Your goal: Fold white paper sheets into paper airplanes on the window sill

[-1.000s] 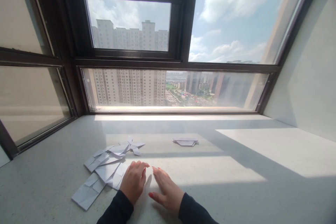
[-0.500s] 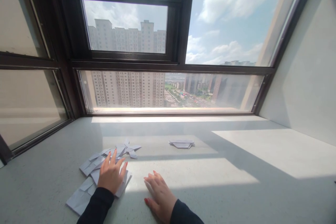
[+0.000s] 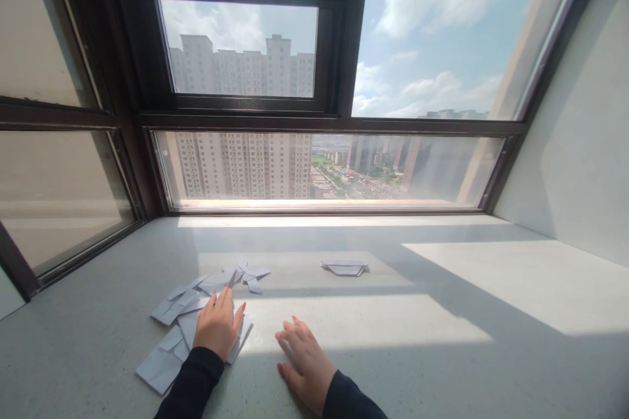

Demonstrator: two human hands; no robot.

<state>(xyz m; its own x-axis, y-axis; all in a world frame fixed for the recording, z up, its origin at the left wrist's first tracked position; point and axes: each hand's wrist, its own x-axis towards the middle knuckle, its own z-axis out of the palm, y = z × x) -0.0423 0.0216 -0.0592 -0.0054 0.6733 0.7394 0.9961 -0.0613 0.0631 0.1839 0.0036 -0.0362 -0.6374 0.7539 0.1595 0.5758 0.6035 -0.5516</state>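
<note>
My left hand (image 3: 217, 326) lies over a loose pile of folded white paper pieces (image 3: 158, 361), its fingers stretched out and the thumb apart. It covers part of the pile, so what lies under the palm is hidden. Just beyond the fingertips is a folded paper star (image 3: 252, 275) with pointed arms. My right hand (image 3: 305, 361) hovers or rests low at the sill, fingers extended and thumb apart, holding nothing. Farther back, a folded paper boat-like shape (image 3: 344, 267) sits alone.
The pale stone sill (image 3: 417, 373) carries bands of sunlight and shadow. Dark window frames (image 3: 324, 123) border it at the back and left, and a white wall (image 3: 590, 163) rises on the right. Tall buildings (image 3: 246, 163) stand outside.
My left hand has drawn back slightly, its fingers closer together on the pile. The whole view has shifted a little; the right hand keeps its pose.
</note>
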